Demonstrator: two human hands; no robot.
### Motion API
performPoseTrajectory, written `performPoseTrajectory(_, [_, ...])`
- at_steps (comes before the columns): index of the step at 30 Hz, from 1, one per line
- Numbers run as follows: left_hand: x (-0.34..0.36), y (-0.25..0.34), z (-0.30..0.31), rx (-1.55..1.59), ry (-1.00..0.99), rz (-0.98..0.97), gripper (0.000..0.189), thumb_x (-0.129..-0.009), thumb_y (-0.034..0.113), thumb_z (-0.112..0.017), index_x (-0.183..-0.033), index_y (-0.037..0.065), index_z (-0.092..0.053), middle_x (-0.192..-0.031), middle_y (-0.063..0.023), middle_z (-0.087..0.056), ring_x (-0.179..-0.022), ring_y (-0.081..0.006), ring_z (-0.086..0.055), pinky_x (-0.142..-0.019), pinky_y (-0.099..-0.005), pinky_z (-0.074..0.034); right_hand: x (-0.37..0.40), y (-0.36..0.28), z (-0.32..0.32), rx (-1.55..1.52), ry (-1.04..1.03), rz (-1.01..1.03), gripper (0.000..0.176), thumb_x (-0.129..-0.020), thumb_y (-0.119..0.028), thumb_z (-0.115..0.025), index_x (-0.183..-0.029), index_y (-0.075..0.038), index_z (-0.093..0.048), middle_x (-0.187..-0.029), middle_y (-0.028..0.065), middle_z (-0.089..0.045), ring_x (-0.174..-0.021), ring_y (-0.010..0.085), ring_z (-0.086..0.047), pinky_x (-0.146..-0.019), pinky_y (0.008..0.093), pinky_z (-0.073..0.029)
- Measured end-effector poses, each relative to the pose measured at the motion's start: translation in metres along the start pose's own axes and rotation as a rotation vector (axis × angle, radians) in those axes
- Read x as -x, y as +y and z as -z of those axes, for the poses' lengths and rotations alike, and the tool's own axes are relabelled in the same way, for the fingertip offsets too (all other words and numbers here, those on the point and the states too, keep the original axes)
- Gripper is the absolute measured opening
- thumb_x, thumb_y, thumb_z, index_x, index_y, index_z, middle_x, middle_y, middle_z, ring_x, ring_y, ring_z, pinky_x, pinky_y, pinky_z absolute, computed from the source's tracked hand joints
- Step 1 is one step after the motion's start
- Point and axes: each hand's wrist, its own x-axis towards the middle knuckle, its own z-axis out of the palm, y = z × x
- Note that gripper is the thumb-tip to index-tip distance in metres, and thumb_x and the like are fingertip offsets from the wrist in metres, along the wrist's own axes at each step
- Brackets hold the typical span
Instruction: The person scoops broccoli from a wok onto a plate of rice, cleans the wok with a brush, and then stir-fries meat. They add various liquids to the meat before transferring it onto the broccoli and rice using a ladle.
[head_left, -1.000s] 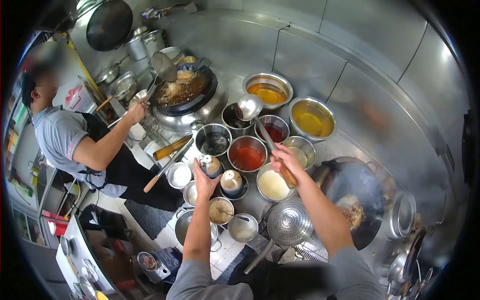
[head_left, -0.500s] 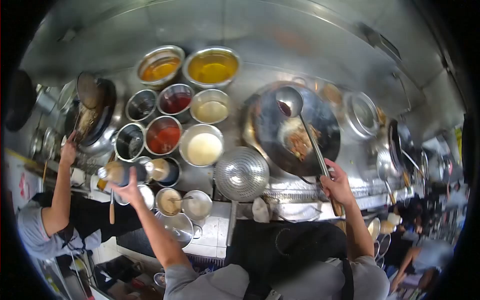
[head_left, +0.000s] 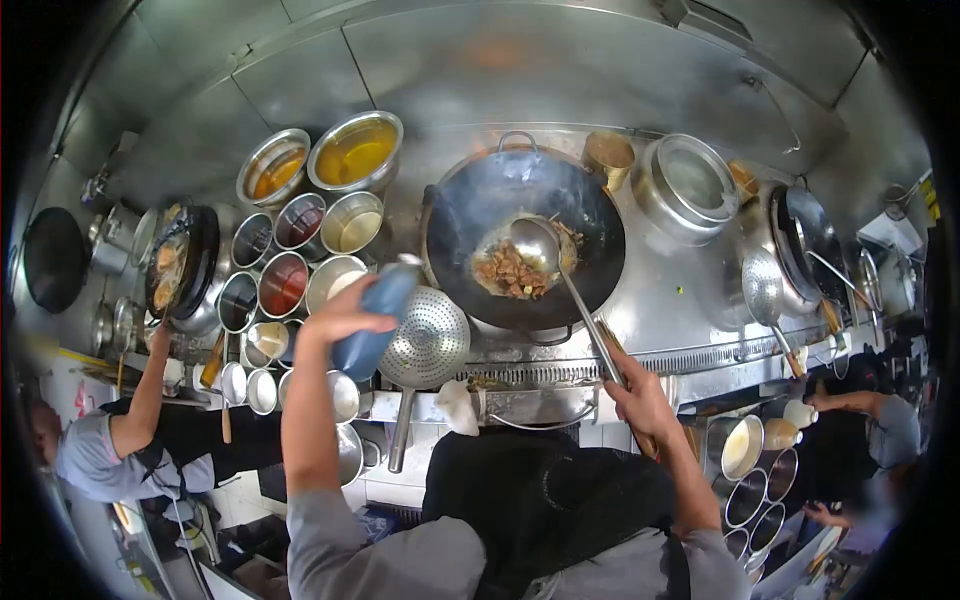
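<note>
My left hand (head_left: 340,316) is wrapped round a dark blue-looking bottle (head_left: 378,325), tilted with its pale cap up and to the right. The bottle is above the perforated strainer (head_left: 432,335), left of the wok. My right hand (head_left: 642,402) grips the handle of a long ladle (head_left: 590,318). The ladle's bowl rests at the food in the black wok (head_left: 460,210), its rim touching or just over the browned pieces (head_left: 512,270). Some steam rises from the wok.
Metal pots of sauces (head_left: 283,282) and two bowls of yellow-orange liquid (head_left: 358,152) stand left of the wok. A stacked steel pot (head_left: 690,185) and a second strainer (head_left: 762,285) are at right. A co-worker's arm (head_left: 145,400) reaches a wok at left; another person (head_left: 890,425) stands far right.
My left hand has lifted the bottle from the containers at left and brought it right, towards the wok. The ladle's bowl has gone down from the wok's far side into the food.
</note>
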Motion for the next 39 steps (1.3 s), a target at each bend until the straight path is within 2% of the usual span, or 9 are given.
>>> performPoseTrajectory(8, [-0.129, 0.074, -0.099, -0.128, -0.401, 0.125, 0.103, -0.061, 0.051, -0.083, -0.139, -0.003, -0.042, -0.128, -0.0208, -0.057, -0.111, -0.0292, -0.060, -0.093, -0.0383, -0.047, 0.009, 0.021, 0.036, -0.343, -0.189, -0.069, 0.054, -0.090, 0.000, -0.061, -0.142, -0.002, -0.045, -0.075, 0.0015, -0.057, -0.049, 0.0070, -0.051, -0.042, 0.0241, -0.038])
performPoseTrajectory(15, [-0.015, 0.016, -0.107, 0.679, 0.281, -0.061, 0.108, -0.067, 0.012, -0.088, -0.148, -0.006, -0.020, -0.131, -0.0165, -0.051, -0.116, -0.0218, -0.055, -0.098, -0.0340, -0.046, -0.065, 0.072, 0.046, 0.543, 0.136, 0.364, 0.057, -0.085, -0.010, -0.061, -0.140, -0.002, -0.045, -0.092, 0.0323, -0.065, -0.084, 0.0481, -0.063, -0.073, 0.0468, -0.052])
performPoseTrajectory(19, [0.080, -0.016, -0.090, 0.780, 0.616, -0.075, 0.112, -0.062, 0.014, -0.087, -0.150, -0.001, -0.020, -0.133, -0.0164, -0.049, -0.116, -0.0262, -0.054, -0.098, -0.0385, -0.046, -0.053, 0.050, 0.039, 0.485, 0.056, 0.418, 0.059, -0.086, -0.009, -0.061, -0.141, -0.002, -0.043, -0.080, 0.0274, -0.065, -0.071, 0.0401, -0.067, -0.065, 0.0433, -0.053])
performPoseTrajectory(23, [0.151, -0.031, -0.072, 0.852, 0.930, 0.011, 0.109, -0.064, 0.019, -0.087, -0.150, 0.002, -0.023, -0.129, -0.0154, -0.050, -0.114, -0.0278, -0.053, -0.099, -0.0395, -0.044, -0.080, 0.033, 0.022, -0.417, -0.266, -0.153, 0.058, -0.087, -0.008, -0.064, -0.141, -0.001, -0.045, -0.076, 0.0171, -0.062, -0.054, 0.0170, -0.060, -0.057, 0.0354, -0.051])
performPoseTrajectory(26, [0.188, -0.050, -0.056, 0.768, 1.181, -0.100, 0.093, -0.072, 0.010, -0.082, -0.148, 0.004, -0.028, -0.129, -0.0135, -0.050, -0.113, -0.0248, -0.054, -0.099, -0.0380, -0.043, -0.089, 0.035, -0.019, 0.168, 0.036, 0.094, 0.055, -0.087, -0.008, -0.064, -0.138, 0.001, -0.048, -0.084, 0.0212, -0.066, -0.064, 0.0215, -0.065, -0.065, 0.0351, -0.052])
performPoseTrajectory(31, [0.229, -0.107, -0.015, 0.657, 1.461, -0.054, 0.080, -0.073, 0.012, -0.084, -0.137, 0.002, -0.036, -0.121, -0.0126, -0.052, -0.107, -0.0234, -0.054, -0.095, -0.0366, -0.045, -0.096, 0.019, -0.029, 0.428, 0.271, 0.345, 0.051, -0.087, -0.010, -0.062, -0.136, -0.002, -0.051, -0.098, 0.0288, -0.067, -0.080, 0.0346, -0.069, -0.075, 0.0398, -0.052])
performPoseTrajectory(36, [0.239, -0.166, 0.036, 0.382, 1.689, 0.208, 0.094, -0.067, 0.024, -0.090, -0.137, -0.002, -0.032, -0.126, -0.0179, -0.047, -0.112, -0.0267, -0.051, -0.097, -0.0386, -0.043, -0.107, 0.003, -0.041, 0.405, 0.080, 0.268, 0.051, -0.088, -0.011, -0.062, -0.137, -0.001, -0.051, -0.119, 0.0223, -0.066, -0.107, 0.0296, -0.065, -0.093, 0.0346, -0.048])
performPoseTrajectory(38, [0.233, -0.198, 0.049, 0.268, 1.757, 0.302, 0.101, -0.064, 0.027, -0.092, -0.139, -0.002, -0.030, -0.128, -0.0198, -0.044, -0.115, -0.0268, -0.049, -0.099, -0.0395, -0.041, -0.100, 0.019, -0.029, 0.581, 0.021, 0.561, 0.054, -0.086, -0.002, -0.063, -0.138, -0.007, -0.052, -0.113, 0.0236, -0.066, -0.104, 0.0323, -0.066, -0.090, 0.0366, -0.049])
performPoseTrajectory(39, [0.226, -0.213, 0.055, 0.405, 1.733, 0.162, 0.101, -0.065, 0.026, -0.092, -0.138, -0.003, -0.030, -0.128, -0.0190, -0.044, -0.116, -0.0266, -0.047, -0.100, -0.0395, -0.040, -0.089, 0.028, -0.013, 0.740, -0.008, 0.407, 0.062, -0.081, 0.003, -0.062, -0.140, -0.014, -0.052, -0.101, 0.0233, -0.066, -0.092, 0.0364, -0.066, -0.083, 0.0420, -0.051])
